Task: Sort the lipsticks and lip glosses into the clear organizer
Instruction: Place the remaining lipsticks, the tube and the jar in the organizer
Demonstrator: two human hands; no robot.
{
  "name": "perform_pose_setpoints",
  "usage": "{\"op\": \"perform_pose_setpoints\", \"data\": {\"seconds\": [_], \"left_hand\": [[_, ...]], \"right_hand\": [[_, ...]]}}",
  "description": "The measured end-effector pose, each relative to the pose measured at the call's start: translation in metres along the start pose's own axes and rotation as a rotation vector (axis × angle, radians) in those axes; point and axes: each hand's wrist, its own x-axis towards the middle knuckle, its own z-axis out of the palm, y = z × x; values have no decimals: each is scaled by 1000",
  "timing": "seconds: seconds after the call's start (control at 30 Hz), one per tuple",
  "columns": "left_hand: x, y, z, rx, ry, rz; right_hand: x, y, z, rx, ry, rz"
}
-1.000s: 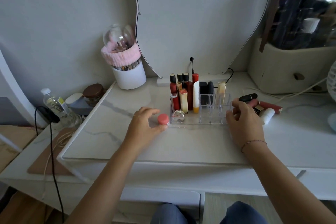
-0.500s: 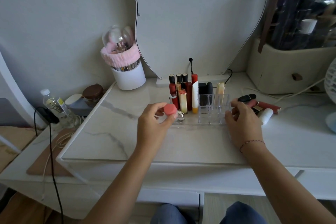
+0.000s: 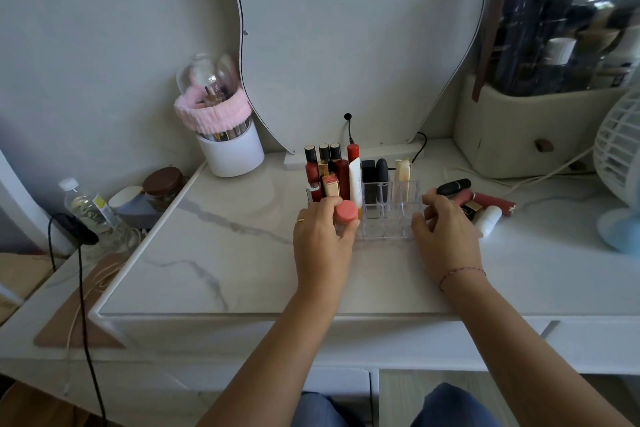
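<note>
While our left hand [image 3: 323,243] pinches a pink-capped gloss [image 3: 345,211] at the left front of the organizer [image 3: 391,222], mid-frame, our right hand [image 3: 448,239] curls its fingers [image 3: 433,200] round its right wall; lipsticks [image 3: 491,201] lie just right.

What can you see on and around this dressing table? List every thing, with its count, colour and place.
table: one, white marble, fills the middle.
clear organizer: one, clear, table centre.
standing lip products: about ten; red, black, white, gold; the organizer's back and left compartments.
loose lipsticks: five; black, pink, red, black-and-gold, white; lying right of the organizer.
small jar: one, pink lid, over the organizer's front left.
brush cup: one, white with pink band, back left.
mirror: one, white-edged, behind.
storage case: one, beige, back right.
fan: one, white, right edge.
water bottle: one, clear, left of the table.
left hand: grips the small jar.
right hand: holds the organizer's right side.
</note>
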Motion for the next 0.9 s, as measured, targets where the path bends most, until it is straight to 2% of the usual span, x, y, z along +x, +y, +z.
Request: {"op": "perform_pose_setpoints", "data": {"seconds": [0.43, 0.6, 0.9], "left_hand": [[1, -3, -5, -24, -1, 56], [6, -13, -15, -43, 76, -12], [12, -19, -18, -73, 44, -12]], "right_hand": [[0, 0, 0, -1, -1, 6], [0, -1, -1, 8, 17, -3], [-7, 0, -15, 83, 101, -34]]}}
